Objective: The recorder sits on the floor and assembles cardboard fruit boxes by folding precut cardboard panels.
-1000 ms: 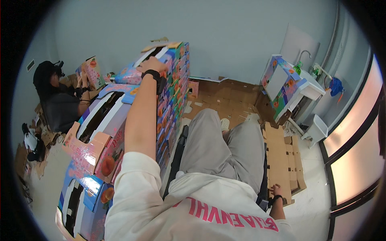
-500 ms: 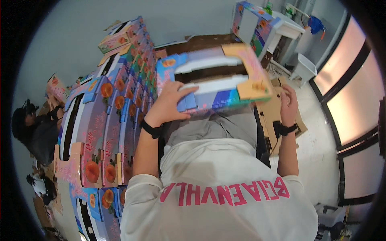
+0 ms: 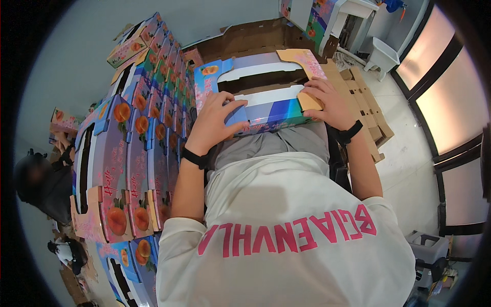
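A flat colourful carton (image 3: 266,89) printed with peaches lies across my lap, its long slot facing up. My left hand (image 3: 217,123) presses on the carton's near left part, fingers bent over a blue flap. My right hand (image 3: 327,102) grips the carton's right end at a tan cardboard flap. Both wrists carry dark bands.
A long stack of the same printed cartons (image 3: 138,148) runs along my left side. Flattened brown cardboard (image 3: 358,97) lies on the floor to my right. Another person (image 3: 41,184) in dark clothes sits at the far left. A small white table (image 3: 348,15) stands ahead.
My left arm came off the stack on the left. The carton is now lower on my lap, with both hands shifted onto its near flaps.
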Motion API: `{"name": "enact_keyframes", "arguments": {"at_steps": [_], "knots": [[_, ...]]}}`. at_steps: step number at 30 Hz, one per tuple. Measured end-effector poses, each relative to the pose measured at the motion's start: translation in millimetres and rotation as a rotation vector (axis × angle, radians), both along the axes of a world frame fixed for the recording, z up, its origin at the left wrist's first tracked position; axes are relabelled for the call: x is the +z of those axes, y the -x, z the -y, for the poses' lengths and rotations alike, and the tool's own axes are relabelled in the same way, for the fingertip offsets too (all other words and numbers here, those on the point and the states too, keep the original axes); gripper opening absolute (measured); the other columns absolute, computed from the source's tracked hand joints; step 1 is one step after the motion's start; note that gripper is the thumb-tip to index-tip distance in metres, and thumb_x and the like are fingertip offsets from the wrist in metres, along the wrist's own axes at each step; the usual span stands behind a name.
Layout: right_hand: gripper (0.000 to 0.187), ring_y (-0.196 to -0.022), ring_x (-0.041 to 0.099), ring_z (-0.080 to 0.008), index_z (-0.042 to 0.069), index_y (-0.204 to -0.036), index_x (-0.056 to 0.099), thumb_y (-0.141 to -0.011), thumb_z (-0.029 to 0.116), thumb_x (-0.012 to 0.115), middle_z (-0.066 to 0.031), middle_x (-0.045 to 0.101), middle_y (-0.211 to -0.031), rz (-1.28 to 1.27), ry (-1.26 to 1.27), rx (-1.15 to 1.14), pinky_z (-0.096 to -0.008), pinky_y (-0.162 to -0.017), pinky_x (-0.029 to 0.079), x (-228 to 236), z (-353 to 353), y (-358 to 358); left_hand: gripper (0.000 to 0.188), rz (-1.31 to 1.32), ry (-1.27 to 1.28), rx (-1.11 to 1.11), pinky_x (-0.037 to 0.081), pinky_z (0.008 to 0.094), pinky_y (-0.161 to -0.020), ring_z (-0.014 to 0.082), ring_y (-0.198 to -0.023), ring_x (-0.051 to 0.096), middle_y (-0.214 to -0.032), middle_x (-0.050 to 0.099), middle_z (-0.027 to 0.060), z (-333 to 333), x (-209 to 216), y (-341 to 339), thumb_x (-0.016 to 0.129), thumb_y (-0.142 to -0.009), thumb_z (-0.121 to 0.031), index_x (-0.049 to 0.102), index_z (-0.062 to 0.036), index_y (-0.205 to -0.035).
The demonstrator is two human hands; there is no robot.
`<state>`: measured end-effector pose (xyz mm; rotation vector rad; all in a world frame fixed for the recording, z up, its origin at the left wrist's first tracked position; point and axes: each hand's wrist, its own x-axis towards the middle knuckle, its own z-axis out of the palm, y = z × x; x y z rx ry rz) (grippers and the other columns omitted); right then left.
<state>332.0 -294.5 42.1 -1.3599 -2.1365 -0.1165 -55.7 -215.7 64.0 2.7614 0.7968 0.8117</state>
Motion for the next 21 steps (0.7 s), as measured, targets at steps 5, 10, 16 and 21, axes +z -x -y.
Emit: {"name": "enact_keyframes", "arguments": {"at_steps": [5,10,16,21], "knots": [[0.065,-0.139,0.053,-0.0347,0.009,-0.133,0.071,-0.081,0.043,0.089,-0.0112,0.064,-0.138,-0.086,0.002,0.003,-0.0472,-0.118,0.042,-7,-2,-1,0.052,-0.026,-0.085,0.013,0.051,0.0430,-0.101,0.0339,-0.117,0.060,-0.122,0.062,0.0132,2,-3,-2,0.086,-0.085,-0.031,0.073,-0.0105,-0.132],[0.067,-0.140,0.053,-0.0335,0.006,-0.139,0.067,-0.085,0.041,0.086,-0.0143,0.060,-0.144,-0.320,0.121,0.046,-0.0451,-0.119,0.042,-4,0,-9,0.055,-0.012,-0.119,0.051,0.053,0.0442,-0.100,0.0359,-0.118,0.063,-0.127,0.062,0.0145,6,-6,-3,0.083,-0.089,-0.028,0.069,-0.0109,-0.139],[0.063,-0.131,0.060,-0.0321,0.007,-0.141,0.067,-0.086,0.027,0.088,-0.0136,0.063,-0.142,-0.381,0.091,0.025,-0.0396,-0.107,0.053,-7,6,-8,0.059,0.012,-0.078,0.067,0.054,0.0448,-0.100,0.0375,-0.120,0.062,-0.129,0.062,0.0163,10,-7,-2,0.083,-0.089,-0.028,0.066,-0.0090,-0.142],[0.063,-0.135,0.057,-0.0340,0.007,-0.141,0.068,-0.086,0.032,0.087,-0.0143,0.064,-0.143,-0.387,0.089,0.043,-0.0438,-0.116,0.046,-7,6,-8,0.060,-0.011,-0.101,0.063,0.054,0.0443,-0.100,0.0379,-0.120,0.062,-0.129,0.061,0.0170,16,-4,-2,0.083,-0.089,-0.028,0.065,-0.0095,-0.143]]}}
